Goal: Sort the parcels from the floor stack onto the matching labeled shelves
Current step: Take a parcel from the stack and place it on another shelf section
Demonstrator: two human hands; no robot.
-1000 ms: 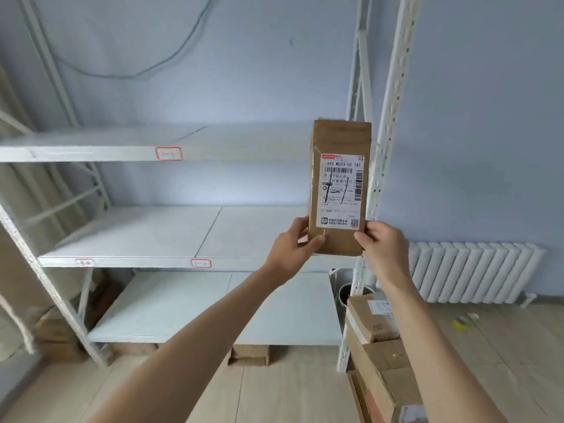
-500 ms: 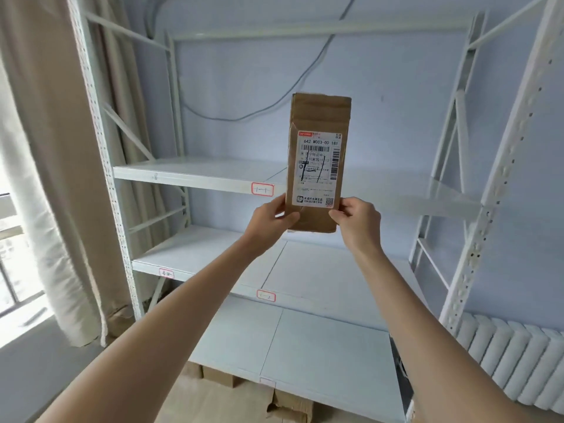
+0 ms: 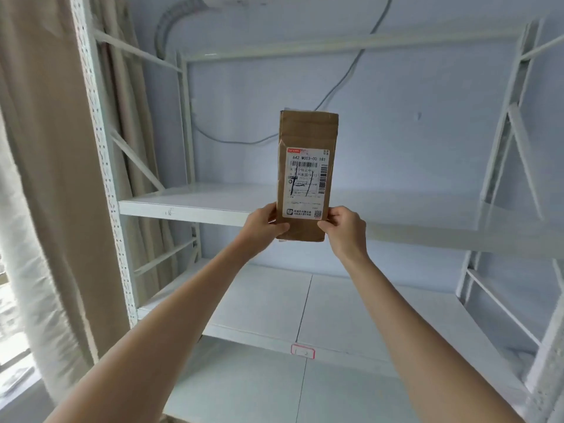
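A narrow brown cardboard parcel stands upright in front of me, its white shipping label facing me with black pen marks across it. My left hand pinches its lower left edge and my right hand its lower right edge. The parcel is held in the air in front of the upper white shelf. Below it runs the middle shelf, with a small red-framed label on its front edge.
White perforated rack uprights stand at the left and right. A beige curtain hangs at the left beside a window. A grey cable runs down the blue wall behind the rack. A lower shelf shows underneath.
My view has swung left and up, away from the floor parcels and radiator toward the rack. The parcel stays upright in both hands, now closer to the upper shelf.
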